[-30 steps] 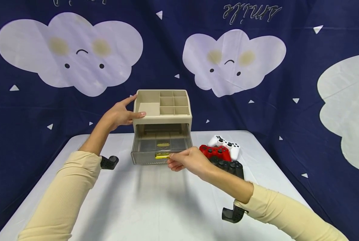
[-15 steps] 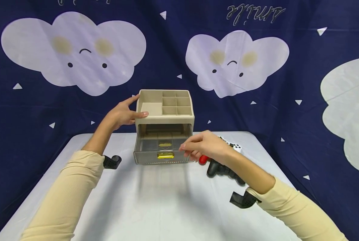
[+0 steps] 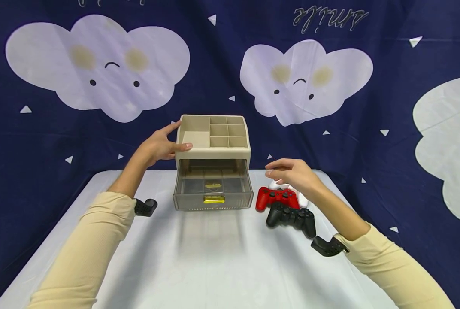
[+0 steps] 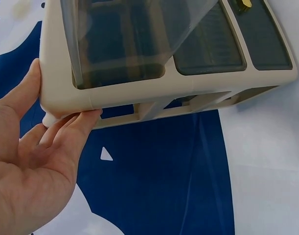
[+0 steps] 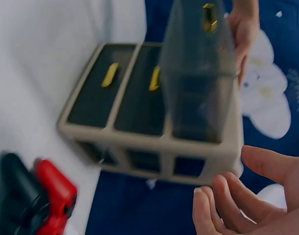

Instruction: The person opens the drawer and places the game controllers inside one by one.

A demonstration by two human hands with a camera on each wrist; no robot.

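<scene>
A cream desktop drawer organizer (image 3: 214,153) stands at the table's far side, its clear grey top drawer (image 3: 187,201) pulled out, with a gold handle (image 3: 214,199). My left hand (image 3: 158,146) holds its upper left side, thumb over the top edge and fingers along the side, as the left wrist view also shows. To the right, my right hand (image 3: 297,174) is raised with nothing in it, fingers loosely bent. Below and around that hand lie a white game controller (image 3: 302,200), partly hidden by it, a red game controller (image 3: 278,197) and a black game controller (image 3: 292,218).
The organizer's top has one large compartment and several small ones. Lower drawers (image 5: 95,93) with gold handles sit closed. A white cloth covers the table (image 3: 210,274). Behind hangs a dark blue curtain (image 3: 214,77) with clouds. Black wrist cameras (image 3: 329,246) are strapped to both forearms.
My right hand has let go of the gold drawer handle and moved right, up over the controllers. The drawer remains pulled out. My left hand stays on the organizer.
</scene>
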